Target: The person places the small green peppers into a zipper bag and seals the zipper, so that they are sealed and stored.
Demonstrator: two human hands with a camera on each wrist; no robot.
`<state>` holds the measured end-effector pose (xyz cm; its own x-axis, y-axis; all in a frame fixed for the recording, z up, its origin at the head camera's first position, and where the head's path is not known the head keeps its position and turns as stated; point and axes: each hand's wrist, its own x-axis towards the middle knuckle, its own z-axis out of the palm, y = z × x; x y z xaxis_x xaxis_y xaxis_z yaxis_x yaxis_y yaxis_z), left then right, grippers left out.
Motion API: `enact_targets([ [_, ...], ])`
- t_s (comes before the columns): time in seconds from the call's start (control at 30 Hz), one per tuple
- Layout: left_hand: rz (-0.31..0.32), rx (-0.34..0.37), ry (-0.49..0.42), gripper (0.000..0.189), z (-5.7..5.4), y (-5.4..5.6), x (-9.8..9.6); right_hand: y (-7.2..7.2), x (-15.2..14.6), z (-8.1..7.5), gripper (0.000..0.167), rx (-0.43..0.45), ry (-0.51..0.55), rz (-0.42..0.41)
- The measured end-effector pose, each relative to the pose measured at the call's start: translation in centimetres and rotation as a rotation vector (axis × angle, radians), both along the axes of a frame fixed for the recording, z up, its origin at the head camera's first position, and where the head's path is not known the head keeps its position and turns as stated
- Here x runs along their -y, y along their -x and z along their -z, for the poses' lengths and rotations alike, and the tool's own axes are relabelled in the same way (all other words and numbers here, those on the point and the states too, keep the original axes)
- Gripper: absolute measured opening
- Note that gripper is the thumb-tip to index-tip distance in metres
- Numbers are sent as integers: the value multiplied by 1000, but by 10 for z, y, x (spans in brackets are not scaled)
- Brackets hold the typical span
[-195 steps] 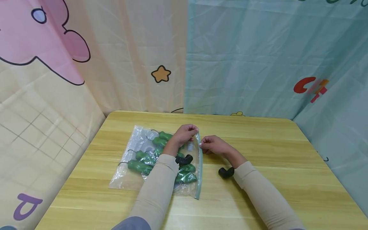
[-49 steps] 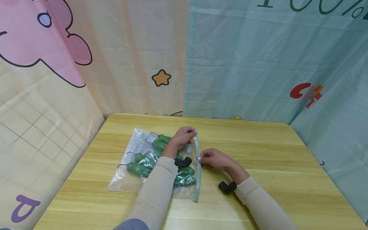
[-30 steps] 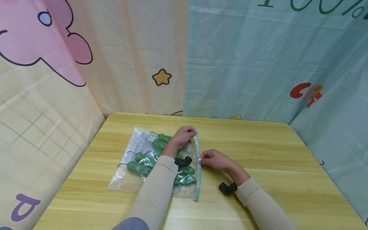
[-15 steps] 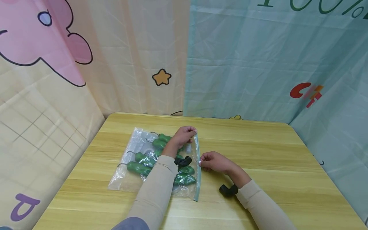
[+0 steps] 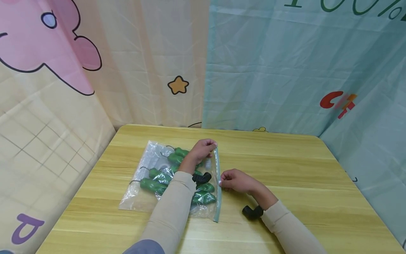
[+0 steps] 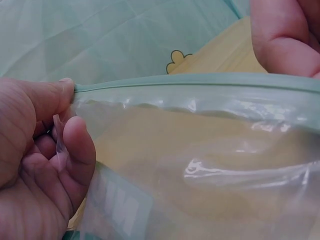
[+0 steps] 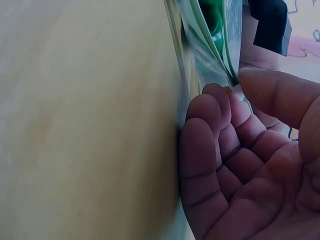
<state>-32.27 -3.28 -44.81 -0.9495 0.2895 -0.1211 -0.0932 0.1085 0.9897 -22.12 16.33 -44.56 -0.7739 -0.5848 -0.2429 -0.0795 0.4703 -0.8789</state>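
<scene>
A clear zip bag [image 5: 139,199] lies flat on the table with several green peppers [image 5: 153,185] inside, their stems toward the left. Its pale green zip edge [image 5: 217,204] runs along the right side. My left hand [image 5: 201,150] pinches the far end of that edge; in the left wrist view the thumb is at the corner of the green strip [image 6: 190,81]. With thumb and index finger, my right hand [image 5: 238,180] pinches the small white slider [image 7: 237,92] partway along the zip. Beyond the slider, the bag's two lips stand apart in the right wrist view. My left forearm hides some peppers.
The wooden table [image 5: 285,165] extends right of the bag and in front of it. Printed curtains [image 5: 269,70] hang behind the table and at both sides. A black wrist camera [image 5: 252,212] sits at my right cuff, another [image 5: 202,178] at the left.
My right hand has slid toward me along the zip edge, carrying the slider with it. My left hand keeps its pinch on the far end, and the bag lies where it was.
</scene>
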Motion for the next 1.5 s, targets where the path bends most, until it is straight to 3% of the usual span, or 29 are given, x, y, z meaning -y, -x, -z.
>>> enact_targets([
  [1.5,4,-18,-1,23,-1,-1,0,-18,2,-2,15,-65,-65,-84],
])
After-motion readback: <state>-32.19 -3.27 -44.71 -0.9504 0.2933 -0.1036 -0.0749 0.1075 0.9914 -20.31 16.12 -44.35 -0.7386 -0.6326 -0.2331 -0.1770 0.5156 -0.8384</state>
